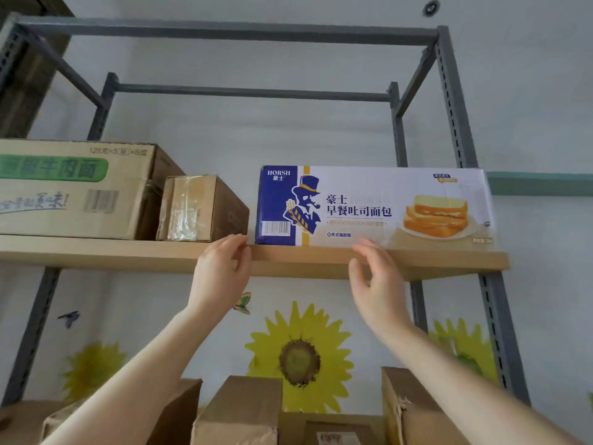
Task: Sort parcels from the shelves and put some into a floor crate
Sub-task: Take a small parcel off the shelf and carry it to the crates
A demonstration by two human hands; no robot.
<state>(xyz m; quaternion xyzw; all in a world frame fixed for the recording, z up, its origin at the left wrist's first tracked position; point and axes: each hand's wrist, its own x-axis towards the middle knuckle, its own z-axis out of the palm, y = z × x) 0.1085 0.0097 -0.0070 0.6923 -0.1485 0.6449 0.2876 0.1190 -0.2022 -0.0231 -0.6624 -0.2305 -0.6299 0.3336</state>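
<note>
Up at the shelf [128, 253] edge: left hand [221, 268] and right hand [375, 279], fingers loose, gripping nothing, just below blue-and-white HORSH 豪士 box [373, 205] reading 早餐吐司面包.

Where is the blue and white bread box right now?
Head view: the bread box sits on the right side of the upper wooden shelf, with a small taped parcel apart to its left.

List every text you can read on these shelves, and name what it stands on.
"HORSH 豪士": bread box, top left.
"豪士 早餐吐司面包": same box, middle.
"0反式脂肪酸": same box, low.
"牛肉面", "美味!": big carton.
"128克×5", "×6组": carton top, partly blurred.
Print on small brown box, lower parcel's label: unreadable.
</note>
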